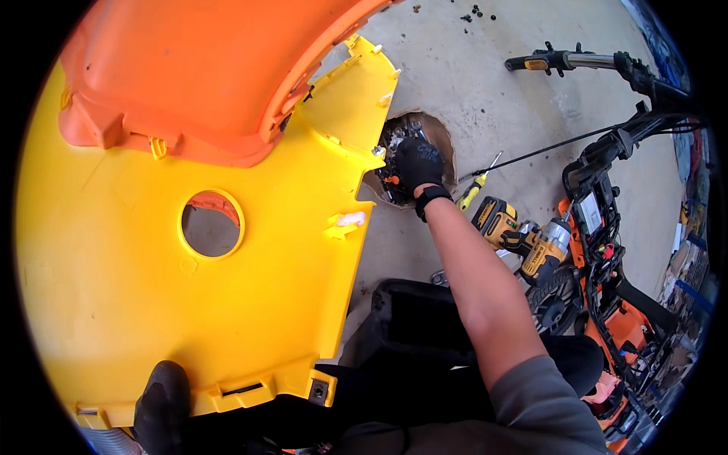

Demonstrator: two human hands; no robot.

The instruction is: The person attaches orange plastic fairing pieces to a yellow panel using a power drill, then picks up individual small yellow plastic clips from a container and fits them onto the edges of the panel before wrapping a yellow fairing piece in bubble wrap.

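A large yellow plastic panel (pixel 280 296) with a round hole fills the left side. My black-gloved left hand (pixel 163 398) grips its near edge, the thumb lying on top and the other fingers hidden. Resting over the panel's far part is a curved orange plastic shell (pixel 197 68). My right hand (pixel 419 163), also in a black glove, reaches down into a brown-rimmed container (pixel 444 136) of small dark hardware. Its fingers point away and are hidden, so what they touch is unclear. Beside that container lies a yellow-handled screwdriver (pixel 472 191).
A yellow-and-black cordless drill (pixel 523 239) lies on the floor right of my forearm. Farther right stands a stripped vehicle frame (pixel 599 189) with a handlebar, cables and a wheel (pixel 553 299). A black open bin (pixel 421 315) sits near me. Several small black pieces (pixel 476 11) are scattered far off.
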